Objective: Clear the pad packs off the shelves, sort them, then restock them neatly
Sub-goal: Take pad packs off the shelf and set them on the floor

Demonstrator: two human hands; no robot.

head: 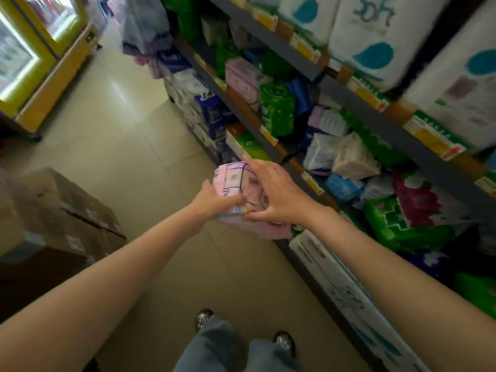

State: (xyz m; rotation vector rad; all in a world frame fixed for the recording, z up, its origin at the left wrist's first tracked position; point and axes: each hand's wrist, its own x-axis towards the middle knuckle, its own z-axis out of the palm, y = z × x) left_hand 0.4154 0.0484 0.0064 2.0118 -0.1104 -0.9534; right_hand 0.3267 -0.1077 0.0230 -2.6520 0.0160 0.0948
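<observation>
Carry the pink pad pack [236,183] clear of the shelf edge [271,142], left hand [212,200] gripping beneath, right hand [271,194] spread loosely on top.

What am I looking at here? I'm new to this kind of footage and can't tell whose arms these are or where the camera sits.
There is no machine: a person wears a wide-angle camera on the head, looking down, so both bare arms reach forward from the bottom edge. The left hand grips a pink pad pack from its left side, and the right hand lies over its top with fingers spread. To the right are the shop shelves, holding a jumble of green, white, blue and pink packs. Cardboard boxes sit on the tiled floor to the left. The person's shoes show at the bottom.
</observation>
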